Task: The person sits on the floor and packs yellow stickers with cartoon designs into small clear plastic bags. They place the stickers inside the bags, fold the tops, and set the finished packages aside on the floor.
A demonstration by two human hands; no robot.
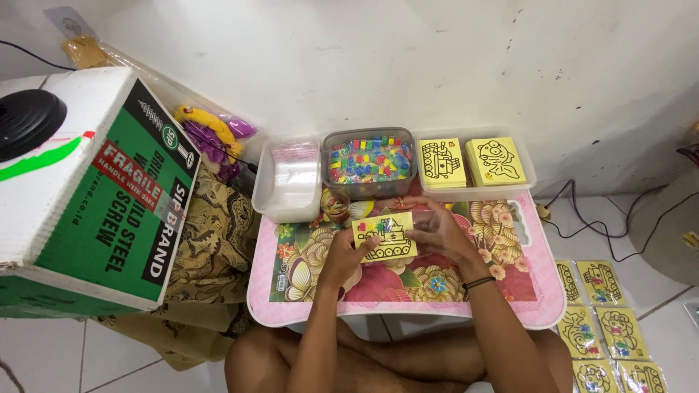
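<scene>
A yellow card [386, 236] with a black outline drawing of a vehicle is held over the small pink floral table [291, 306]. My left hand [344, 255] grips its left lower edge. At the card's right edge, my right hand [437, 229], with a dark band on its wrist, has its fingers on the card. Small coloured bits are stuck along the card's top. Just behind the card lies a small round brownish object [336, 204].
Along the table's back stand a clear tub of plastic sleeves [291, 178], a tub of coloured packets [370, 160] and a tray with two stacks of yellow drawing cards [470, 161]. A green and white carton [87, 182] is at left. Finished bagged cards [604, 320] lie on the floor at right.
</scene>
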